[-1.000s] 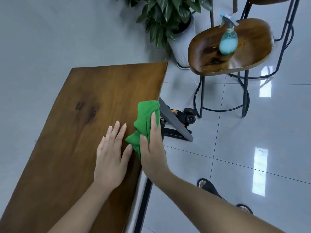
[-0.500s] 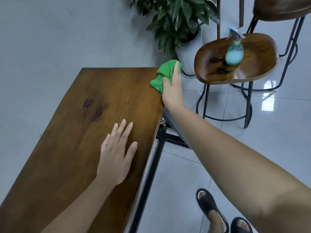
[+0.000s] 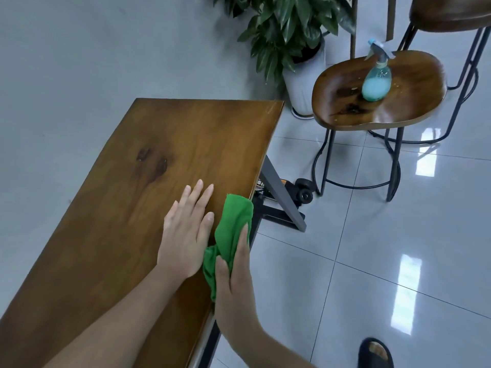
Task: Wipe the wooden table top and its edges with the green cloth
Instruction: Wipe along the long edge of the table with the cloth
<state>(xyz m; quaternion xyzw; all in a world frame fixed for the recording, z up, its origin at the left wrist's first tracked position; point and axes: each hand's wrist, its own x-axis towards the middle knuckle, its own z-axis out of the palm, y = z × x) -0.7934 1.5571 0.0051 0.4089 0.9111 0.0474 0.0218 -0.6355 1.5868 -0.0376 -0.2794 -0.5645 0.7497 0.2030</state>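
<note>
Left hand (image 3: 186,232) lies flat on the wooden table top (image 3: 148,160), fingers straight, just beside the green cloth (image 3: 235,221). Right hand (image 3: 236,280) holds the cloth bunched over the table's right edge, thumb on top; its lower fingers are hidden, apparently wrapping the side. Open tiled floor (image 3: 358,261) borders that edge.

A wooden stool (image 3: 419,86) with black metal legs stands at far right on a glossy grey tile floor (image 3: 398,235). A teal spray bottle (image 3: 376,81) stands upright near the middle of its seat, with a few pale specks around it. A second stool (image 3: 449,14) sits just behind, cut off at the top. Left of the stools, a leafy plant (image 3: 287,25) grows from a white pot (image 3: 303,86). Small black wheels (image 3: 305,191) sit near the first stool's legs. A black sandal (image 3: 376,353) shows at near right.
</note>
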